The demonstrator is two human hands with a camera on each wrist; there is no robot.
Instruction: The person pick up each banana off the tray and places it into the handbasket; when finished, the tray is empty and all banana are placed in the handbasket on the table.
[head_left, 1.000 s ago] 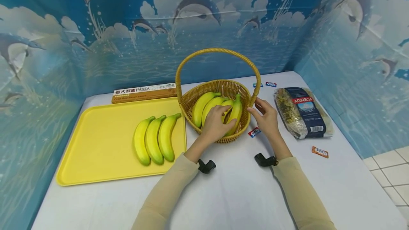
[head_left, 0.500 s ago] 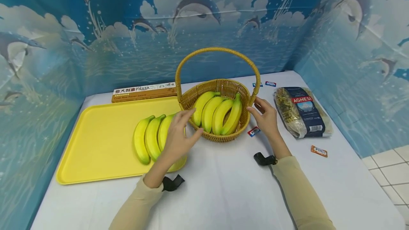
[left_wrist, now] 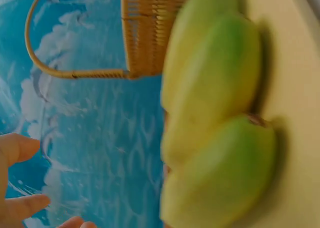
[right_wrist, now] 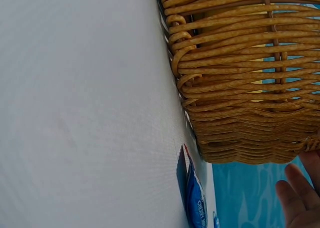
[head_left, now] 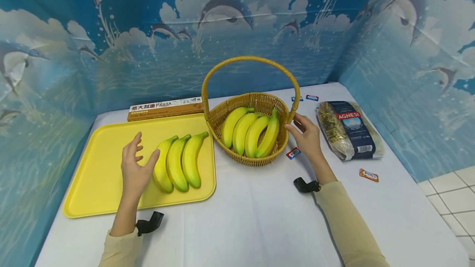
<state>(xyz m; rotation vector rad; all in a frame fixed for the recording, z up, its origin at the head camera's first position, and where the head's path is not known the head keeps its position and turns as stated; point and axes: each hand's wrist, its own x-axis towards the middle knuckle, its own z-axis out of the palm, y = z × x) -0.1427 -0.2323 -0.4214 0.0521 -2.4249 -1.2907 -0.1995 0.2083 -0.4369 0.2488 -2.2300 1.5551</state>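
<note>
My left hand [head_left: 136, 172] is over the yellow tray [head_left: 100, 168], fingers spread and holding nothing. Right beside its thumb lie three bananas [head_left: 176, 166] side by side on the tray; in the left wrist view those bananas [left_wrist: 220, 173] loom large and blurred. The wicker basket [head_left: 256, 161] stands right of the tray with several bananas [head_left: 241, 133] inside. At the basket's right side my right hand [head_left: 309, 138] grips the rim by the foot of the handle, thumb in front, other fingers partly hidden behind. The right wrist view shows the basket wall [right_wrist: 240, 82] close up.
A pasta box [head_left: 165, 109] lies behind the tray. A clear AGNESI bag [head_left: 350, 129] is right of the right hand. Small candy packets, among them a red-and-blue one [head_left: 293, 153] and an orange one [head_left: 369, 175], lie on the white tablecloth [head_left: 237, 217].
My left hand has left the bananas in the basket and moved left across the tray bananas to their far side, carrying nothing. The right hand has stayed at the basket rim.
</note>
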